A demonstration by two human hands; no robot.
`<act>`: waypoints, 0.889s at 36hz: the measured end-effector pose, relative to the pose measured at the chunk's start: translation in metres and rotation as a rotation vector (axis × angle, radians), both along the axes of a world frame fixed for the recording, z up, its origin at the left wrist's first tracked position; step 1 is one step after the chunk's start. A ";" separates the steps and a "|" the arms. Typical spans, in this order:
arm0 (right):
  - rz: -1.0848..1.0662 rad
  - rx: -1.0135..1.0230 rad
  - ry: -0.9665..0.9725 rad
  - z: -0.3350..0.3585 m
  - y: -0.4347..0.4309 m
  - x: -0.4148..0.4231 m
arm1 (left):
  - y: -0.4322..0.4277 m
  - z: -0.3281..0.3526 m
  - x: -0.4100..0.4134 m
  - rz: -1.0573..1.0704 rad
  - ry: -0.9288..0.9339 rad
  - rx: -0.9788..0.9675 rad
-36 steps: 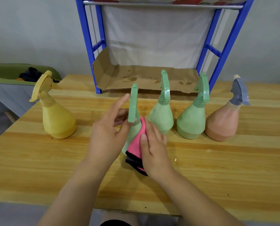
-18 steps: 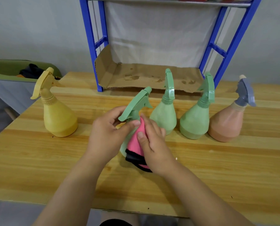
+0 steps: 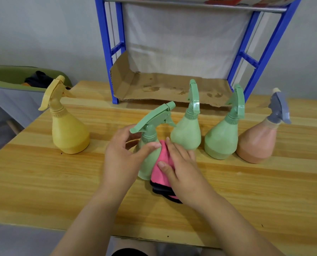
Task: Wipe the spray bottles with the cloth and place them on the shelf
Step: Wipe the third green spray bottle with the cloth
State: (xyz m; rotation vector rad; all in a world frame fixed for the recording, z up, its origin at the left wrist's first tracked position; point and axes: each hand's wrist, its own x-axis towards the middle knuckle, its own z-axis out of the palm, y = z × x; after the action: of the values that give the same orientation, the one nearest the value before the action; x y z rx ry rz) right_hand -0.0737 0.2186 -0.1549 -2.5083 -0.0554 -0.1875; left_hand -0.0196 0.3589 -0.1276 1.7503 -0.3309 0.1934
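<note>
Green spray bottle, frame centre, on the table.
Left hand curls its fingers round it; right hand presses pink cloth against it, fingers straight.

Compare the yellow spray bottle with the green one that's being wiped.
The yellow bottle stands untouched at the row's left end; the green bottle is gripped by the left hand, with the right hand pressing the pink cloth on it. The green bottle sits nearer the person than the yellow bottle. Both are cone-shaped trigger sprayers on the table.
</note>
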 end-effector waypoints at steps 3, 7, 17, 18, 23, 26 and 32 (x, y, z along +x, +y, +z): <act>0.013 0.076 -0.066 0.009 0.005 0.007 | 0.001 0.001 0.002 -0.021 0.000 -0.016; 0.031 0.202 -0.106 0.010 0.011 0.016 | 0.007 0.001 0.008 -0.161 0.015 -0.048; 0.063 0.005 0.015 -0.007 -0.002 0.007 | 0.012 -0.010 0.014 -0.213 0.050 -0.085; 0.054 -0.031 0.018 -0.009 -0.002 0.006 | 0.012 -0.010 0.014 -0.208 0.048 -0.073; 0.018 -0.082 -0.007 -0.011 0.000 0.003 | 0.009 -0.012 0.010 -0.145 0.018 0.003; -0.011 -0.002 -0.040 -0.007 0.000 0.004 | 0.004 -0.011 0.009 -0.054 -0.035 0.052; -0.074 0.159 -0.178 0.003 -0.002 0.009 | 0.008 -0.013 0.013 -0.202 0.061 -0.049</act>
State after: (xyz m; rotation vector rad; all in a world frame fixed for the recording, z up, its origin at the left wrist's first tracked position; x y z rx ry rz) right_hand -0.0650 0.2165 -0.1517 -2.3313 -0.0193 -0.4290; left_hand -0.0063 0.3667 -0.1406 1.6585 -0.4523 0.0023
